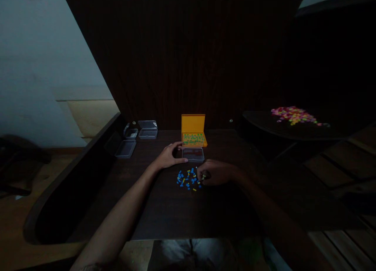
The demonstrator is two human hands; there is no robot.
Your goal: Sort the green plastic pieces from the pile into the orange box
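Note:
A clear plastic box [194,155] with its lid open sits on the dark table in front of me. My left hand [169,156] grips its left side, thumb at the front corner and fingers at the back. Just nearer to me lies a loose pile of small blue and yellow pieces [188,178]. At the right edge of that pile is my right hand [216,172], fingers curled and pinched together; whatever is between the fingertips is too small and dark to make out. Behind the clear box stands an open yellow case [193,124] with green pieces in it.
Several more clear boxes, among them an open one [148,133] and a shallow one [126,148], stand at the back left. A heap of pink, red and yellow pieces [295,115] lies on a rounded shelf [264,126] to the right. A raised side panel [73,173] borders the table's left.

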